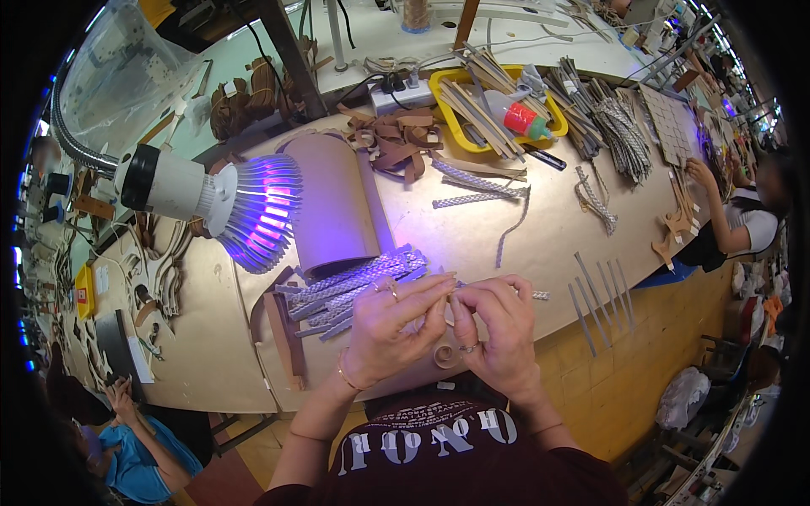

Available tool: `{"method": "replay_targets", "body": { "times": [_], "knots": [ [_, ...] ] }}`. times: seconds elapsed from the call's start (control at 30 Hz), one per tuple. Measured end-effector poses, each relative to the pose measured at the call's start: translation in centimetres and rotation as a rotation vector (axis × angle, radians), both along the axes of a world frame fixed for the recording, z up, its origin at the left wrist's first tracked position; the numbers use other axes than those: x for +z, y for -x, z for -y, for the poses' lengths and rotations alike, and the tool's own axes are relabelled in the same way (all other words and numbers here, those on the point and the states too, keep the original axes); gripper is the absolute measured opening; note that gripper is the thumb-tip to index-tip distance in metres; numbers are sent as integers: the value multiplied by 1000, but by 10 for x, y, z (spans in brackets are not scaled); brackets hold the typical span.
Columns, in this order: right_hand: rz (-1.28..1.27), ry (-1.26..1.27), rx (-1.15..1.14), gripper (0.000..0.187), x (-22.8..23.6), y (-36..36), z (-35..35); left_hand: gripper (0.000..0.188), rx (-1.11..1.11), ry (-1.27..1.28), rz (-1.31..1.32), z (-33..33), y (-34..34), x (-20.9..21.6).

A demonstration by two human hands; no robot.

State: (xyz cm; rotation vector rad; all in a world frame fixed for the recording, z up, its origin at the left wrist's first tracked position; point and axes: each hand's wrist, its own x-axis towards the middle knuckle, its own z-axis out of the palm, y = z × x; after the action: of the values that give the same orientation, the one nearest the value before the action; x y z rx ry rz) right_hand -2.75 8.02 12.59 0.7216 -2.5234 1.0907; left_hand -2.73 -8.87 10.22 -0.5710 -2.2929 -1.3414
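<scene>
At near centre, the left hand and right hand pinch a braided strap, seemingly unfinished, with a strap pile perhaps pending.

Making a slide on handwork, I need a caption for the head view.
Left hand and right hand close together over a worktable, near braided strips and a violet-lit lamp.
</scene>
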Motion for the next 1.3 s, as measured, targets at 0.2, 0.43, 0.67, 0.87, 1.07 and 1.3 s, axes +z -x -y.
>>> {"method": "replay_targets", "body": {
  "times": [0.2,0.43,0.67,0.87,1.07,1.3],
  "knots": [
    [98,55,40,9,4,1,-1,25,15,-28,-21,-3,-1,-2],
    [138,108,-7,7,6,0,3,27,79,90,-131,-4,-1,-4],
    [62,110,-49,6,0,2,7,27,109,119,-132,-7,-3,-3],
    [25,109,-83,12,-8,4,7,25,119,103,-77,-11,-5,-6],
    [62,143,-52,10,-6,6,6,22,104,2,3,-12,-5,-6],
    [241,241,9,7,0,0,4,26,144,165,-106,-7,-7,-5]
  ]
}}
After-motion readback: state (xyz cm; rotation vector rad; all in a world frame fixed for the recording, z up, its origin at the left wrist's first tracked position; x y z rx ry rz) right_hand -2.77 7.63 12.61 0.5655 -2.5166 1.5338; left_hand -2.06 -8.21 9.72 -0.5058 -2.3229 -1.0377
